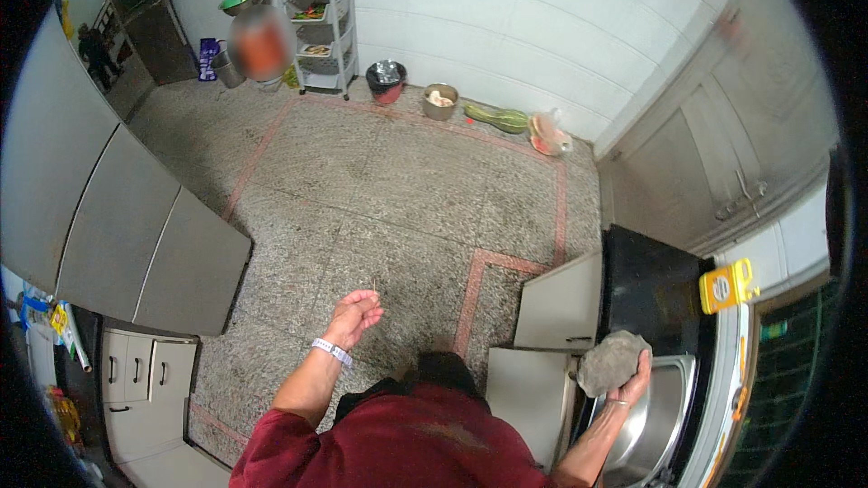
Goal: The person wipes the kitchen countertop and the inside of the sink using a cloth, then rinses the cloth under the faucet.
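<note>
In the lower middle, my left hand (pixel 355 316) is held above the speckled floor, its fingers curled into a pinch. A tiny thin sliver seems to stick up at the fingertips, too small to name. On the right, my right hand (pixel 636 381) grips a grey, rounded, lumpy object (pixel 612 362) that looks like a stone or a wadded cloth. It is held up over the near edge of the steel sink (pixel 680 398), with my fingers partly hidden behind it.
A black countertop (pixel 646 294) with a yellow jug (pixel 726 286) adjoins the sink; cabinet doors (pixel 529 407) stand below. Grey cabinets (pixel 117 226) line the left. Along the far wall are a rack (pixel 321 27), a bin (pixel 386 83), a metal pot (pixel 440 104) and a long green gourd (pixel 497 117).
</note>
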Tool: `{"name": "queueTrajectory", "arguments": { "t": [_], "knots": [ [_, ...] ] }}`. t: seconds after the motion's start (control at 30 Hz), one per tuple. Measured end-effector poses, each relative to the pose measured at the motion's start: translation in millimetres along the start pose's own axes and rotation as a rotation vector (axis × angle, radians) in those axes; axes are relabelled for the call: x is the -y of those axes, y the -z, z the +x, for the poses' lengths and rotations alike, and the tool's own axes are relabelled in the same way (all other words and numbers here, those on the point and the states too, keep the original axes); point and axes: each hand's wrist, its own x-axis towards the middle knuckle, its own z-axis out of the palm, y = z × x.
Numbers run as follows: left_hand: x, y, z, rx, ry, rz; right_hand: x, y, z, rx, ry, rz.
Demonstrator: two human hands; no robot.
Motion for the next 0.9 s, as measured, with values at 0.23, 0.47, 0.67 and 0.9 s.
{"name": "queueTrajectory", "arguments": {
  "t": [0.23, 0.47, 0.67, 0.9],
  "knots": [
    [-50, 32, 86, -0.161, 0.002, -0.09, -94, -130, 125, 0.001, -0.029, -0.139],
    [-107, 37, 166, -0.207, -0.056, -0.239, -158, -263, 231, 0.09, -0.169, -0.226],
    [-184, -23, 255, -0.377, -0.04, -0.232, -170, -389, 279, 0.138, -0.213, -0.42],
    [-288, -55, 437, -0.241, -0.005, -0.183, -224, -473, 316, -0.006, -0.2, -0.47]
  ]
}}
